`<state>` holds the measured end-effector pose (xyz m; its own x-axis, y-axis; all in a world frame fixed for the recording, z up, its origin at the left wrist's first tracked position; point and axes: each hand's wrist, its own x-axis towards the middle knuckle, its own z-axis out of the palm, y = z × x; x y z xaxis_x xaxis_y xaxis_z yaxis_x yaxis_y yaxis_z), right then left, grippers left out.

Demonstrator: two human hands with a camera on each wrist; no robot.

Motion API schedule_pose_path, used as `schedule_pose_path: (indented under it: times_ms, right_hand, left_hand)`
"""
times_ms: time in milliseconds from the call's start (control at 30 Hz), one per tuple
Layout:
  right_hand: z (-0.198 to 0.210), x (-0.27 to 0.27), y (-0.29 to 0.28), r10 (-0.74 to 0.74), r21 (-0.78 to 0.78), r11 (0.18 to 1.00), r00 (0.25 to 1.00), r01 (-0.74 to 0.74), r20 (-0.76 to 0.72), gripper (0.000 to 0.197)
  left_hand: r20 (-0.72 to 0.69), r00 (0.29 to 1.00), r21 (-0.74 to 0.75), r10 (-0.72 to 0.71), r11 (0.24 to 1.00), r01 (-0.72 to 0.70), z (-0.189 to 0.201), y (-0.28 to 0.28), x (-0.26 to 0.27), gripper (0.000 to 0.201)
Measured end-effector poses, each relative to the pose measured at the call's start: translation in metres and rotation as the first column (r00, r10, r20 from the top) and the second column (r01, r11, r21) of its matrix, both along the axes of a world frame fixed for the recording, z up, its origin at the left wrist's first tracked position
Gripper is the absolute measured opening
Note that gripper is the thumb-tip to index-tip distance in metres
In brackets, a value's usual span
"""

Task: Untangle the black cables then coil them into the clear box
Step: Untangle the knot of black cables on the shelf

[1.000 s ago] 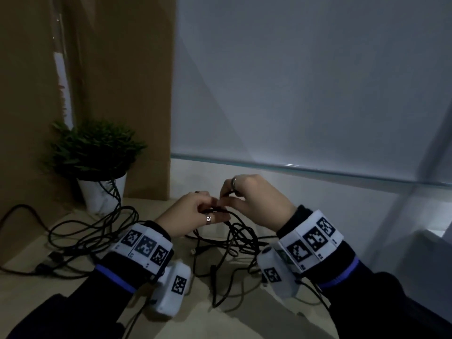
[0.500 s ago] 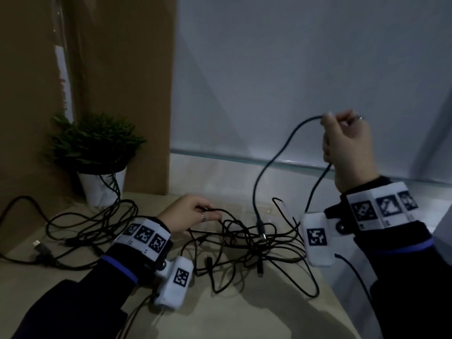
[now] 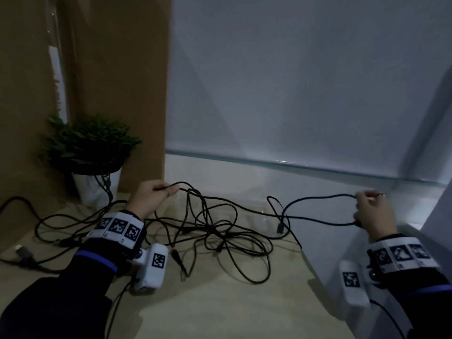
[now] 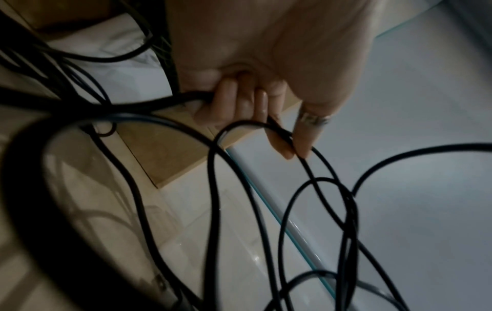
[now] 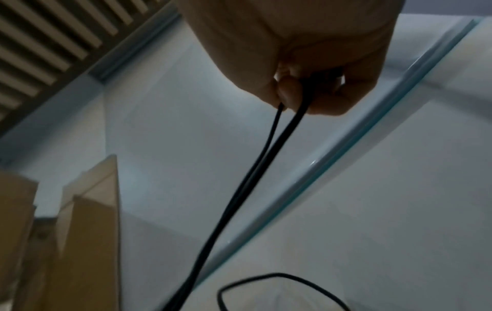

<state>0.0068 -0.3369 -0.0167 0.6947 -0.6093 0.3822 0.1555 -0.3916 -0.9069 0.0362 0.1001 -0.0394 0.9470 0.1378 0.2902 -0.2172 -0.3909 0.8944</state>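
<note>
- While most of the cables (image 3: 215, 231) lie in a loose tangle on the middle of the desk (image 3: 220, 302), one strand is lifted off the heap at each side by a hand.
- On the near-left part of the desk the left hand (image 3: 152, 199) pinches a strand between thumb and fingers (image 4: 279, 145); the left wrist view shows the other fingers curled, with a second strand passing under them.
- From that pinch the strand arcs over and drops into the knot of loops.
- Towards the right edge the right hand (image 3: 374, 216) is closed round a doubled strand, both runs leaving the fist side by side in the right wrist view (image 5: 293, 52).
- One run leaves the top of that hand and sags leftward to the heap; the other leaves below it and runs left, low over the desk.
- Between the hands, a plug (image 3: 280, 227) hangs at the end of a strand.
- Another plug (image 3: 177, 256) lies on the desk just right of the left wrist.
- More black leads (image 3: 56, 228) sprawl over the left part of the desk, one ending in a plug (image 3: 23, 251) near the left edge.
- At the back-left corner stands a plant (image 3: 90, 152) in a white pot, a lead hanging down its front.
- Along the back edge lies the faint outline of a clear box (image 3: 244, 211), hard to make out.
- Behind it rises a pale wall (image 3: 305, 81), with a brown panel (image 3: 117, 69) to its left.
</note>
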Motion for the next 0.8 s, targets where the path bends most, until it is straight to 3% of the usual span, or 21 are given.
schedule_pose_path:
  times_ms: [100,167,200,267,333,400,467,500,533,600,667,733,800]
  right_hand:
    - [-0.011,0.007,0.005,-0.061,-0.375,0.927,0.973,-0.027,-0.221,0.019]
    - [-0.007,0.002,0.030,-0.189,-0.643,0.763,0.929,-0.066,-0.319,0.029]
    - [-0.002,-0.004,0.050,-0.199,-0.738,0.672,0.942,-0.068,-0.269,0.033]
    - [0.012,-0.017,0.095,0.033,-0.822,0.555,0.991,-0.126,-0.130,0.039]
    - [0.028,-0.031,0.145,0.359,-0.756,0.541,0.914,-0.369,-0.189,0.037]
    - [0.033,-0.040,0.190,0.595,-0.563,0.474,0.718,-0.677,-0.362,0.036]
    - [0.028,-0.041,0.224,0.710,-0.401,0.373,0.536,-0.837,-0.457,0.022]
    - [0.023,-0.038,0.233,0.734,-0.358,0.348,0.490,-0.866,-0.471,0.009]
    - [0.019,-0.035,0.237,0.746,-0.326,0.341,0.465,-0.882,-0.477,0.008]
    - [0.011,-0.027,0.228,0.698,-0.316,0.333,0.458,-0.888,-0.551,0.022]
    - [0.007,-0.024,0.208,0.585,-0.364,0.329,0.491,-0.871,-0.646,0.032]
    - [0.001,-0.021,0.178,0.511,-0.349,0.336,0.481,-0.875,-0.712,0.036]
    - [-0.004,-0.020,0.154,0.478,-0.291,0.383,0.458,-0.877,-0.750,0.035]
  left_hand:
    - [-0.107,0.991,-0.178,-0.082,0.982,0.062,0.005,-0.003,0.000,0.020]
    - [-0.125,0.970,-0.404,-0.207,0.904,0.140,0.009,-0.002,0.002,0.024]
    - [-0.091,0.971,-0.407,-0.221,0.898,0.166,0.010,-0.002,0.002,0.020]
    - [0.007,0.973,-0.197,-0.231,0.954,0.228,0.012,-0.007,-0.005,0.020]
    - [0.152,0.938,-0.013,-0.313,0.948,0.318,0.018,-0.020,-0.019,0.019]
    - [0.280,0.869,0.124,-0.409,0.913,0.389,0.021,-0.030,-0.030,0.012]
    - [0.320,0.841,0.201,-0.437,0.898,0.391,0.021,-0.035,-0.037,0.009]
    - [0.330,0.837,0.200,-0.436,0.899,0.389,0.021,-0.036,-0.039,0.012]
    - [0.347,0.843,0.183,-0.411,0.911,0.369,0.023,-0.038,-0.041,0.015]
    - [0.411,0.881,0.068,-0.234,0.972,0.227,0.032,-0.033,-0.041,0.020]
    - [0.432,0.895,-0.180,0.112,0.983,-0.037,0.040,-0.006,-0.029,0.013]
    - [0.337,0.839,-0.481,0.428,0.844,-0.237,0.044,0.039,-0.019,0.011]
    - [0.231,0.818,-0.635,0.527,0.719,-0.283,0.044,0.076,-0.019,0.015]
